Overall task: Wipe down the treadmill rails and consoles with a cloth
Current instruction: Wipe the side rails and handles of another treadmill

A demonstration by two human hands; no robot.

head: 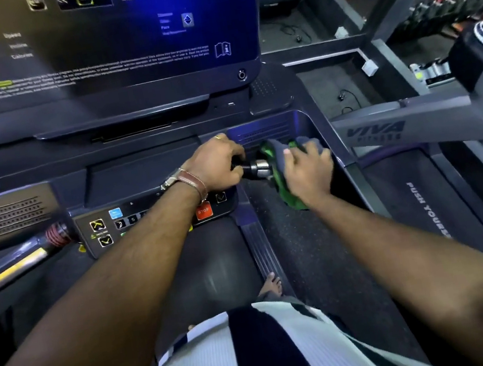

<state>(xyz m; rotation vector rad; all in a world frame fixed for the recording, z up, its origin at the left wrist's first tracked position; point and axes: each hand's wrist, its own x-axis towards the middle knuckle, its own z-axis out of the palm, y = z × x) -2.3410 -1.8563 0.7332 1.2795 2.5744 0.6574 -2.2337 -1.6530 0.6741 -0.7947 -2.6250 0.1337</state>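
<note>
I stand on a treadmill facing its dark console [105, 62], whose screen glows blue. Below it is a button panel [144, 221] with a red STOP key. My left hand [215, 165] grips the short handlebar grip [258, 167] with a metal sensor band, just right of the panel. My right hand [308, 171] holds a green and grey cloth [283, 172] bunched around the outer part of that grip, beside the right side tray [273, 132]. The cloth hangs down under my palm.
The left handlebar [17, 262] with a yellow strip and red ribbed collar runs out at lower left. A neighbouring treadmill's grey rail [409, 122] and belt [428, 199] lie to the right. Dumbbell racks [448, 11] stand at far right. My bare foot [271, 284] is on the side rail.
</note>
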